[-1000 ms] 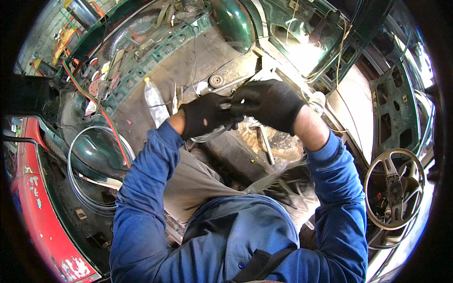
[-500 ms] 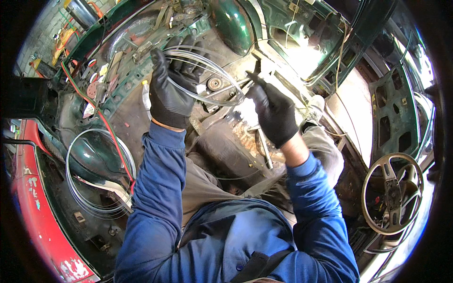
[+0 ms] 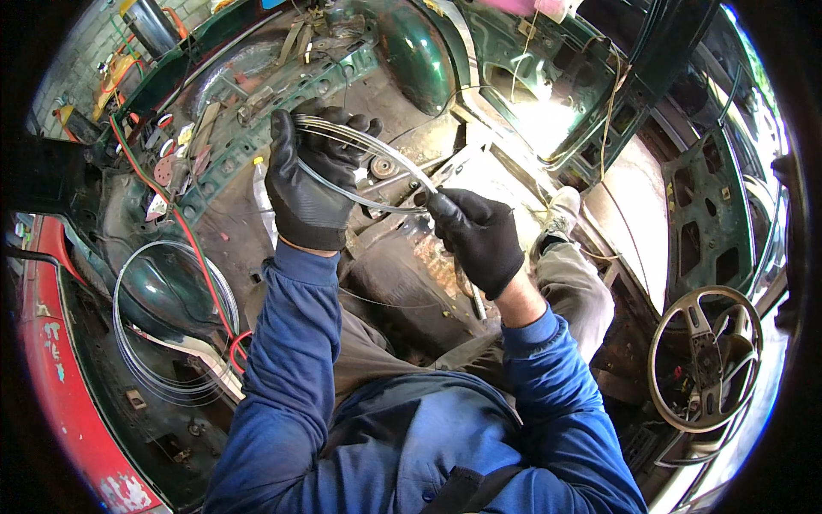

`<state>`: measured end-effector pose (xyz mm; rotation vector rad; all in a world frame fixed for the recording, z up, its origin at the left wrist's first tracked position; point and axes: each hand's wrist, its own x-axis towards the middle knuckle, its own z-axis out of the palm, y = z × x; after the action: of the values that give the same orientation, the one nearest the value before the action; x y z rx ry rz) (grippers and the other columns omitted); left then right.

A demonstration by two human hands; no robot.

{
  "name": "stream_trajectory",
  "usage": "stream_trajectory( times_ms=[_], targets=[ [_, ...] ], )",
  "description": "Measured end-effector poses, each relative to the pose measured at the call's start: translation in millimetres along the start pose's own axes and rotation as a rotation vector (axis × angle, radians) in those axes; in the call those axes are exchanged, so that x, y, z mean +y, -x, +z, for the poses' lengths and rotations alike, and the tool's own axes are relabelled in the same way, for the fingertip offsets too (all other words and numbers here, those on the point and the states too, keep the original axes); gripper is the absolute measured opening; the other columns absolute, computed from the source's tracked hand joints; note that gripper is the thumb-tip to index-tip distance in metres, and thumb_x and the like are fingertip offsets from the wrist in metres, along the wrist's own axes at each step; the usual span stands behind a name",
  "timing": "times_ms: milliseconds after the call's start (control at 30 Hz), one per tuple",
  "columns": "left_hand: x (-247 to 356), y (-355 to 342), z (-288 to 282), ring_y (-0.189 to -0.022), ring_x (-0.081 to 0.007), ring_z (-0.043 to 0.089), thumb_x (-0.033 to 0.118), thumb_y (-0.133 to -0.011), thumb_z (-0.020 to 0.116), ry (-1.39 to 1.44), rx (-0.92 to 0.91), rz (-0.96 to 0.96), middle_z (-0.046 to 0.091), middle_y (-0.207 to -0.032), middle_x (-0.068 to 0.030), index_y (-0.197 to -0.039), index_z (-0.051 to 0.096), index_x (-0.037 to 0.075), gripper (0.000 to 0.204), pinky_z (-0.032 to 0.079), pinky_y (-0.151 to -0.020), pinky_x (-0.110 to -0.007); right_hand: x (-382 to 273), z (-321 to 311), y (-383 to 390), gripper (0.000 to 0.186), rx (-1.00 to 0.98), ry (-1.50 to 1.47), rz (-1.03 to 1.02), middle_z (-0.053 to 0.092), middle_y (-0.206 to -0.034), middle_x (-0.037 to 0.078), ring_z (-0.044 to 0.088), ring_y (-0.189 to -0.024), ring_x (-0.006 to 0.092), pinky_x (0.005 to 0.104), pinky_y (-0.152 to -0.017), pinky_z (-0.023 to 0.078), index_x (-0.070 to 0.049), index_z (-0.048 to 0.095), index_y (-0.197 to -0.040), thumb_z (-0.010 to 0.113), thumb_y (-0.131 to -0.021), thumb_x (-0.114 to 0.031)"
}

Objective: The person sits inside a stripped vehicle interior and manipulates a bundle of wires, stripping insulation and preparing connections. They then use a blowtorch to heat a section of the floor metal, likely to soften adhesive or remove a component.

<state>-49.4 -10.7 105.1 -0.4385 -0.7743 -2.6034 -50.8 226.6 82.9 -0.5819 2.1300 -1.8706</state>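
Fingers (image 3: 443, 207) of the right hand (image 3: 481, 244) are pinched together on the near right end of a wire coil (image 3: 381, 147), as I watch from the head view. On the other side I have the left hand (image 3: 310, 195) with its palm turned up, thumb standing away and fingers curled about the coil's far left end; I cannot tell how tightly they press. Both hands wear black gloves, smooth and shiny on the palm.

I see the coil held in the air between the hands, above the worn metal floor of a car body. It is silvery, made of several thin, bare-looking turns laid close together. Its loop looks like a slim oval, slanting down to the right. The upper turns catch the light and fan slightly apart, with a faint yellowish tint; the lower ones look greyer. They draw together where the right fingers hold them.

Beyond it I make out a round, ribbed metal disc (image 3: 382, 168). A larger coil (image 3: 119, 315) of similar wire lies at the left, with a red hose (image 3: 190, 237) crossing near its right side.
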Motion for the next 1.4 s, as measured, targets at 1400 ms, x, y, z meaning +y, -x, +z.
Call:
stream_trajectory(
  times_ms=[1400],
  targets=[
    [-3.8,10.2,-20.5,-0.12,-0.0362,0.071,0.047,-0.111,0.053,-0.218,0.08,-0.14,0.07,-0.135,-0.0216,-0.147,0.055,0.0,0.06,0.056,-0.107,-0.051,-7.5,-23.9,-6.3,0.033,0.158,0.46,-0.339,0.075,-0.1,0.017,0.073,-0.086,0.0209,0.0339,-0.081,0.058,-0.012,0.071,-0.137,0.068,-0.105,-0.02]
  ],
)
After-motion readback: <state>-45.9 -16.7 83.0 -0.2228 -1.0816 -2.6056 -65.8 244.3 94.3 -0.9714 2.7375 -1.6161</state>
